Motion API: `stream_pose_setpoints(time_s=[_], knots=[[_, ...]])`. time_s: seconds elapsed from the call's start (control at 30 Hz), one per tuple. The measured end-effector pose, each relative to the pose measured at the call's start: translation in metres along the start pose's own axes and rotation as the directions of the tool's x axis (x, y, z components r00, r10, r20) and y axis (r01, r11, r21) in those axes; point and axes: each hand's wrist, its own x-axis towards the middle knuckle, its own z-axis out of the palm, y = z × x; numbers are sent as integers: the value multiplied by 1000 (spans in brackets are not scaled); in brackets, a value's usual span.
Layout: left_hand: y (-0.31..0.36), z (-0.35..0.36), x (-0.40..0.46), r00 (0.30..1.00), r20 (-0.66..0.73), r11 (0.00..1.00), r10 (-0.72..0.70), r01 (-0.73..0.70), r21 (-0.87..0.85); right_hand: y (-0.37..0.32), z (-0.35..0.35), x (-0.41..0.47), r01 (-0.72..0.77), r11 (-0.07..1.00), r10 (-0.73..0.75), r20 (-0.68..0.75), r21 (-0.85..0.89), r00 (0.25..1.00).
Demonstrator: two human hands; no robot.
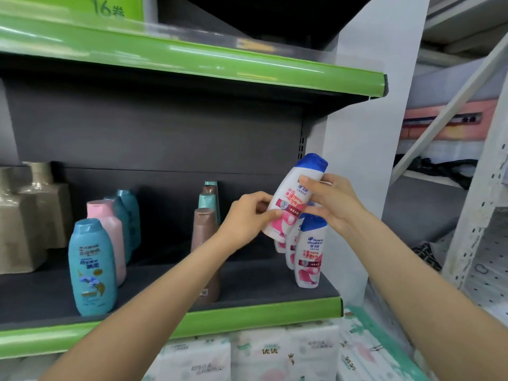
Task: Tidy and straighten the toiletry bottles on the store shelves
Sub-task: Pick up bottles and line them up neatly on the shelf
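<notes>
Store shelf [275, 279] with green front edge, dark back panel. Blue bottle [92, 266], pink bottle [108, 226], brown bottle [204, 232] standing on it. White shampoo bottle [292, 198] lifted, tilted, above the white row [309, 254] at right; left hand [247, 218] grips its lower body, right hand [328, 200] grips near the blue cap.

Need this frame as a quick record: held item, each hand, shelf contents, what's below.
held: white bottle with blue cap, tilted, lifted off shelf
left hand: grips lower body
right hand: grips upper body
shelf: matching white bottles upright at right; brown bottle centre; teal bottle, pink bottle left
below: patterned soft packs
</notes>
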Motion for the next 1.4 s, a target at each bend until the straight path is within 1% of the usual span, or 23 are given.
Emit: stream_pose_setpoints(time_s=[0.13, 0.27, 0.33, 0.47, 0.6, 0.7, 0.77, 0.83, 0.93, 1.0, 1.07, 1.13, 1.23, 1.33, 1.4], knots=[[-10, 10, 36, 990, -138, 998, -20, 29, 63, -7, -9, 40, -3, 1000, 6, 97, -27, 995], [-25, 22, 72, 963, -262, 996, -64, 80, 51, -11, -18, 83, 95, 990, -75, 183, -104, 980], [-29, 28, 90, 942, -326, 993, -83, 105, 50, -10, -18, 103, 136, 986, -117, 179, -100, 977], [-34, 38, 126, 891, -426, 975, -153, 206, 79, 5, -18, 139, 165, 982, -154, 109, -95, 982], [-47, 48, 148, 899, -400, 956, -178, 254, 145, 28, -24, 164, 212, 975, -203, 122, -65, 972], [-54, 52, 162, 904, -382, 957, -194, 260, 130, 39, -27, 180, 232, 971, -223, 137, -58, 965], [-58, 54, 168, 912, -349, 956, -216, 271, 117, 45, -28, 190, 238, 966, -223, 139, -97, 965], [-62, 58, 171, 912, -326, 950, -247, 294, 102, 53, -30, 202, 256, 942, -231, 131, -217, 964], [-68, 66, 172, 898, -277, 920, -341, 380, 101, 65, -34, 214, 293, 839, -249, 156, -459, 956], [-73, 69, 172, 880, -202, 891, -429, 450, 67, 72, -38, 219, 287, 795, -223, 182, -534, 958], [-77, 72, 170, 858, -105, 863, -503, 505, -7, 78, -43, 222, 262, 802, -186, 191, -538, 964], [-80, 75, 168, 836, -41, 835, -548, 543, -88, 84, -47, 223, 249, 806, -159, 209, -537, 965], [-81, 78, 166, 814, 5, 802, -580, 573, -168, 91, -49, 225, 251, 770, -120, 254, -586, 960], [-82, 79, 167, 811, 35, 791, -584, 579, -197, 93, -46, 229, 166, 795, -8, 263, -584, 965], [-84, 79, 168, 810, 38, 788, -585, 579, -209, 95, -42, 232, 132, 778, 50, 270, -614, 961]])
